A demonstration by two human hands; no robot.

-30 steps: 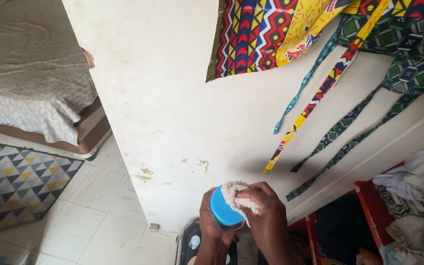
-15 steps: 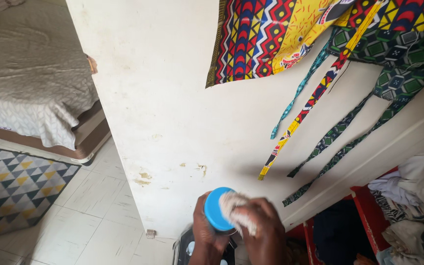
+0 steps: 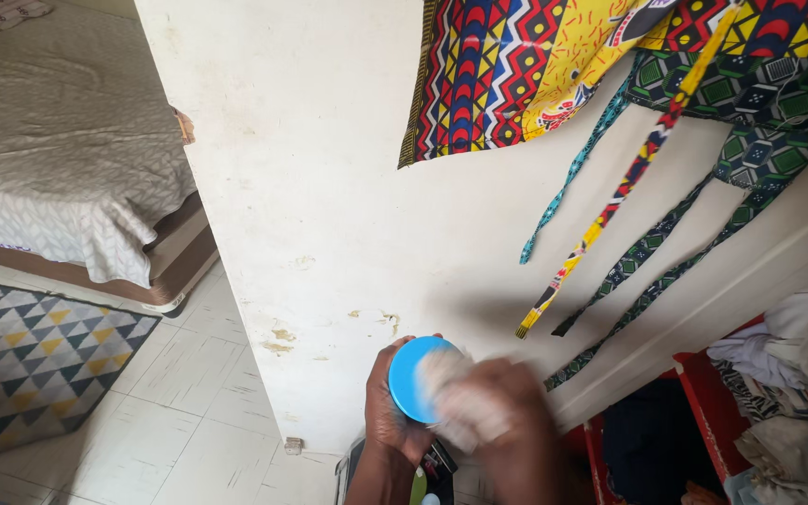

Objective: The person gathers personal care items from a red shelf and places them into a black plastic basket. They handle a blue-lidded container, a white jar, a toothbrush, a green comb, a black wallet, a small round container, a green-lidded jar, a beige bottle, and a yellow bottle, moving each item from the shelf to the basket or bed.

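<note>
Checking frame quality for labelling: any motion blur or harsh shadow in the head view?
Head view: right hand and its pale cloth smear with motion blur; left hand and blue lid stay fairly sharp; soft daylight, faint shadows under the fabric strips.

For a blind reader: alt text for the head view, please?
A left hand holds a blue lid while the blurred right hand presses a pale cloth on it, before a white panel hung with patterned fabric.

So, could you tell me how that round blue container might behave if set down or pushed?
The round blue container looks like smooth plastic, so probably slippery. Its circular shape suggests it could roll on its side. The left hand holds it alone while the right hand rubs it with a cloth, so it is likely light.
</note>
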